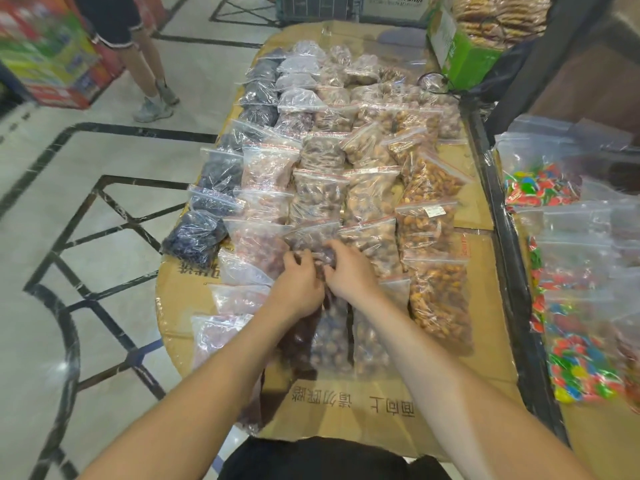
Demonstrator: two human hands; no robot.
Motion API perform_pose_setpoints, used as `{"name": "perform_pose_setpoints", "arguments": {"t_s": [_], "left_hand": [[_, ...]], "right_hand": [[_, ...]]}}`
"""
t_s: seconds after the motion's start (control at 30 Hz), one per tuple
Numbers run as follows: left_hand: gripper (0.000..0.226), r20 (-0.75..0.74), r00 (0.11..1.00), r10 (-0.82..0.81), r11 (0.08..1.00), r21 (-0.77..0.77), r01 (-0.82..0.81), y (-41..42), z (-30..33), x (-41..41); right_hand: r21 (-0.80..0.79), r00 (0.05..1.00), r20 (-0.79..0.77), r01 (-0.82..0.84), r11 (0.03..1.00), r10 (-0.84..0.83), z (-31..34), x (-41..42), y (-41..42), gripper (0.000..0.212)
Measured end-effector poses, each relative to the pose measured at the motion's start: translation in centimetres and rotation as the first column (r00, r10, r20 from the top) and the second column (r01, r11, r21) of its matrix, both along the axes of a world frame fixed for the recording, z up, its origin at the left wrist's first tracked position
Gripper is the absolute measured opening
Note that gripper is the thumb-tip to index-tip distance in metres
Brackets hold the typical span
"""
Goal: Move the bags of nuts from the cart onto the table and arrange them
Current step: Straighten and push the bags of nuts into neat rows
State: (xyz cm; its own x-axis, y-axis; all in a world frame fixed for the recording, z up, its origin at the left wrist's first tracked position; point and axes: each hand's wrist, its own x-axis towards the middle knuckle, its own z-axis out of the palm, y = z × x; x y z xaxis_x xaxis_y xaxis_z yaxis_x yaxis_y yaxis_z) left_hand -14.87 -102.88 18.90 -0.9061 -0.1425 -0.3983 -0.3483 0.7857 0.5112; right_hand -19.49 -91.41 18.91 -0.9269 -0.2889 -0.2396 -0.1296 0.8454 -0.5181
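A long table (pixel 446 403) covered in flattened cardboard carries clear zip bags of nuts and dried fruit laid in overlapping columns that run away from the person: a dark column (pixel 221 174) on the left edge, pinkish-brown ones beside it, brown nuts down the middle, and golden-orange nuts (pixel 438 299) on the right. No cart shows anywhere in the view, so the moving appears largely done and the step in hand reads as arranging.

To the right, past a dark rail, a second surface holds bags of bright multicoloured sweets (pixel 585 362). At the far right end of the table stands a green carton (pixel 464 60).

Both hands meet on one bag of dark brown nuts (pixel 311 239) in the middle column, near the close end of the rows. The left hand (pixel 299 284) has its fingers curled onto the bag's near edge, and the right hand (pixel 348 271) pinches the same edge just beside it, fingers bent and close together.

The next move likely calls for sliding or tucking this bag so that it overlaps its neighbours evenly, with its red zip strip lined up like the rest. The film is slippery and the bags beneath shift easily, so a light, level pull should suit better than a lift.
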Motion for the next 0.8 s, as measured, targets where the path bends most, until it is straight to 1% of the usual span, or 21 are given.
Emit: {"name": "perform_pose_setpoints", "arguments": {"t_s": [0.1, 0.17, 0.23, 0.27, 0.33, 0.37, 0.4, 0.47, 0.5, 0.6, 0.67, 0.7, 0.73, 0.8], "left_hand": [[0.073, 0.066, 0.996, -0.067, 0.997, 0.044, 0.064, -0.2, -0.2, -0.2], [0.083, 0.069, 0.993, -0.1, 0.995, 0.01, 0.099, -0.3, -0.1, -0.3], [0.088, 0.091, 0.989, -0.12, 0.992, -0.022, 0.123, 0.0, 0.3, -0.5], [0.088, 0.087, 0.989, -0.116, 0.993, -0.02, 0.118, 0.1, 0.3, -0.6], [0.088, 0.045, 0.995, -0.093, 0.995, -0.015, 0.094, 0.0, 0.1, -0.7], [0.087, 0.021, 0.996, -0.091, 0.995, -0.027, 0.092, -0.2, -0.1, -0.8], [0.087, 0.005, 0.995, -0.101, 0.994, -0.044, 0.101, -0.4, -0.3, -0.9], [0.087, 0.04, 0.991, -0.127, 0.987, -0.092, 0.13, -0.3, -0.4, -0.7], [0.086, 0.046, 0.989, -0.143, 0.98, -0.132, 0.148, -0.1, -0.4, -0.6], [0.076, -0.021, 0.963, -0.27, 0.925, -0.282, 0.253, 0.5, -0.4, -0.4], [0.072, 0.038, 0.95, -0.309, 0.898, -0.317, 0.305, 0.2, -0.7, -0.2], [0.073, 0.072, 0.952, -0.297, 0.899, -0.314, 0.304, 0.1, -0.8, 0.0], [0.073, 0.097, 0.954, -0.284, 0.898, -0.321, 0.3, 0.2, -0.8, -0.1], [0.073, 0.162, 0.948, -0.274, 0.882, -0.351, 0.315, 0.5, -0.7, -0.4]], "right_hand": [[-0.064, 1.0, 0.015, -0.01, 0.998, 0.011, 0.0, 0.0, 0.5, 0.048], [-0.093, 0.999, 0.02, 0.028, 0.995, -0.026, -0.3, -0.6, 0.5, 0.046], [-0.082, 0.998, 0.016, 0.057, 0.995, -0.056, -0.2, -1.0, 0.2, 0.04], [-0.112, 0.997, 0.026, 0.074, 0.991, -0.072, -0.3, -1.0, -0.1, 0.035], [-0.256, 0.991, 0.097, 0.118, 0.96, -0.096, -0.6, -1.1, -0.4, 0.029], [-0.298, 0.985, 0.141, 0.134, 0.945, -0.095, -0.7, -1.1, -0.3, 0.031], [-0.299, 0.983, 0.165, 0.132, 0.945, -0.085, -0.7, -1.2, -0.2, 0.035], [-0.246, 0.981, 0.178, 0.118, 0.962, -0.075, -1.0, -1.6, 0.1, 0.041], [-0.224, 0.987, 0.149, 0.099, 0.97, -0.066, -1.0, -1.7, 0.2, 0.042], [-0.18, 0.999, -0.017, -0.03, 0.983, 0.027, -0.7, -0.8, 0.8, 0.041], [-0.015, 0.979, -0.132, -0.156, 0.988, 0.152, -1.0, 0.2, 1.7, 0.04], [0.076, 0.964, -0.138, -0.22, 0.973, 0.229, -1.3, 0.6, 2.0, 0.044], [0.133, 0.954, -0.1, -0.268, 0.954, 0.282, -1.3, 0.8, 2.2, 0.051], [0.201, 0.952, 0.027, -0.304, 0.931, 0.305, -0.9, 0.9, 2.0, 0.064]]}}
